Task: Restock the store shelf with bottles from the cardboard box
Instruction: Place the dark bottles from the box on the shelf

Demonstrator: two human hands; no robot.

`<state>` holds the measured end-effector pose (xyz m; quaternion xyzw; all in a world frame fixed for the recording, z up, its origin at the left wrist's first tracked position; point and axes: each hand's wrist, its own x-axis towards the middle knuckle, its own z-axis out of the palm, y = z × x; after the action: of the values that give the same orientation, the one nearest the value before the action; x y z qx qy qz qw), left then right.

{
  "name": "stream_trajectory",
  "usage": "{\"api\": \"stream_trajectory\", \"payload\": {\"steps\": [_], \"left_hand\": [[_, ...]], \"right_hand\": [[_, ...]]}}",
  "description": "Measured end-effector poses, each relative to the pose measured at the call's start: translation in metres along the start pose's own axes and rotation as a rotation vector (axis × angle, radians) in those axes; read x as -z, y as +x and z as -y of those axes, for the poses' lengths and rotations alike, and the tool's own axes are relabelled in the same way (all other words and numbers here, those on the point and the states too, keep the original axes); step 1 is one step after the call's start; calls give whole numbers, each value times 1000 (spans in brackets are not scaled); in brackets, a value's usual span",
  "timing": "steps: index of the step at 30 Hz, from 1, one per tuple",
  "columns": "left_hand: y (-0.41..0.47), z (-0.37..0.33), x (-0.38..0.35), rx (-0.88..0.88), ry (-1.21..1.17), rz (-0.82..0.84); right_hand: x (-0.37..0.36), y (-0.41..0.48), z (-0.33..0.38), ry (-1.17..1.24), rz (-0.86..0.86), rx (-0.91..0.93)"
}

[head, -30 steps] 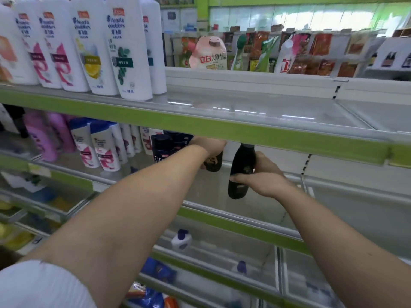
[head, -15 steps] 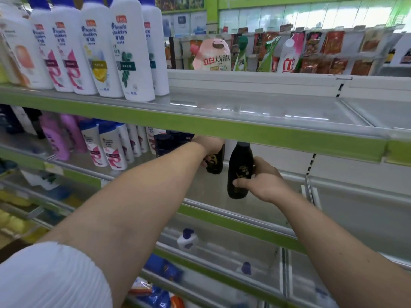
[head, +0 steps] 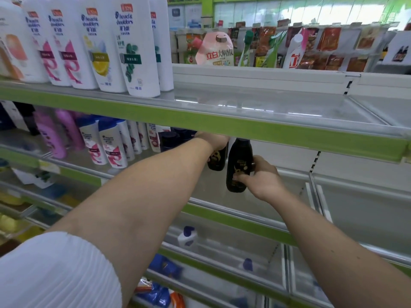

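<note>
Black bottle (head: 239, 165), upright, gripped by my right hand (head: 263, 181), bare shelf (head: 209, 190) open rightward; my left hand (head: 214, 141) caps a second bottle (head: 217, 161) under the green lip (head: 266, 132), fingers hidden.

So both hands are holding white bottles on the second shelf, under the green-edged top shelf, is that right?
No, the bottles are black, not white. In the head view the right hand grips one black bottle and the left hand holds the top of the other black bottle, both on the second shelf under the green-edged top shelf.
</note>
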<state>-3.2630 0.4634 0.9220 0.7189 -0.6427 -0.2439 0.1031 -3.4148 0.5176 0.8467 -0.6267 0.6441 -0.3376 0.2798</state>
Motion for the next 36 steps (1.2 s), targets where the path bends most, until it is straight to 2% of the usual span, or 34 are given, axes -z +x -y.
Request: {"api": "stream_trajectory", "payload": {"steps": [4,6,9,13,14,17,20,23,28,36], "left_hand": [[-3,0,1,-10,-44,20],[-5,0,-2,33,-158,-8],[-8,2,-12,135,-409,-165],[-39,8,-33,118,-302,-326],[-53,15,-44,81,-263,-358],[-92,41,-88,-209,-122,-547],[-108,63,-115,-405,-54,-507],[-117,78,-123,-470,-28,-495],[-128,102,-129,-415,-37,-508],[-148,159,-121,-340,-104,-461]], "right_hand": [[-7,5,3,-4,-18,1],[-9,9,4,-10,-38,-15],[-13,17,6,-24,-71,-20],[-20,24,11,-43,-70,20],[-23,26,13,-52,-63,31],[-32,29,21,-60,-39,59],[-44,33,27,-65,-32,86],[-54,36,32,-70,-24,107],[-66,36,37,-39,-8,112],[-75,28,48,-27,-78,31]]}}
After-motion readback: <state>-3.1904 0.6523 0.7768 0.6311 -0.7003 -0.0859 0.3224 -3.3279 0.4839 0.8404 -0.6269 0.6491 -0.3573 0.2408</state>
